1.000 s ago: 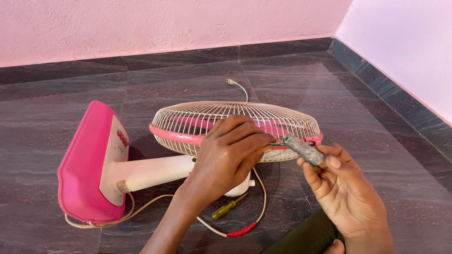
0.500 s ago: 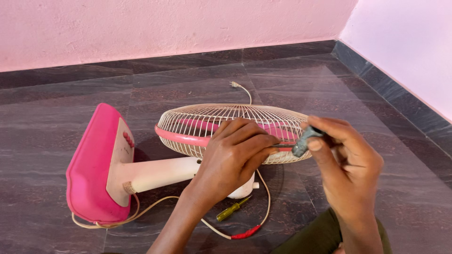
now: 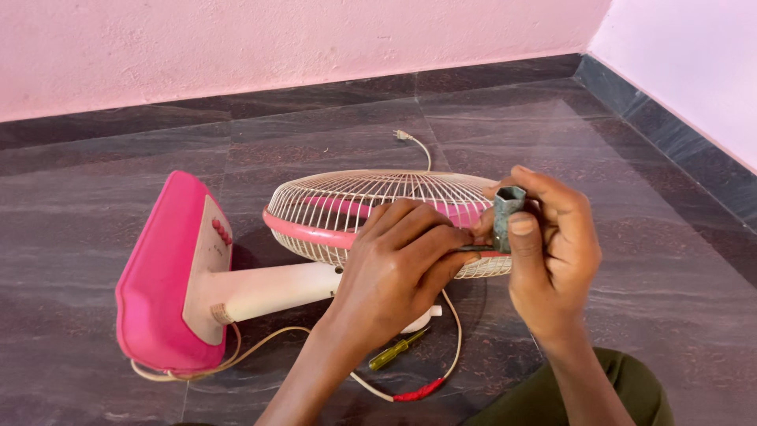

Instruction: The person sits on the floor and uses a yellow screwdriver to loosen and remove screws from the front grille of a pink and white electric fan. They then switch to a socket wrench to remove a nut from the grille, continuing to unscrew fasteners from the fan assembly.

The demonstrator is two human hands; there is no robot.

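Dark grey marble-patterned tiled floor [image 3: 118, 166], pink and cream table fan [image 3: 236, 276] lying on its side on it, cream power cord [image 3: 453, 331] with red section, yellow-handled screwdriver [image 3: 394, 351] beside the cord

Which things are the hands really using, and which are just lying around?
In use:
- fan cage, steadied by the left hand
- grey tool, gripped by the right hand, tip at the pink rim

Lying about:
- yellow screwdriver on the floor
- power cord
- plug
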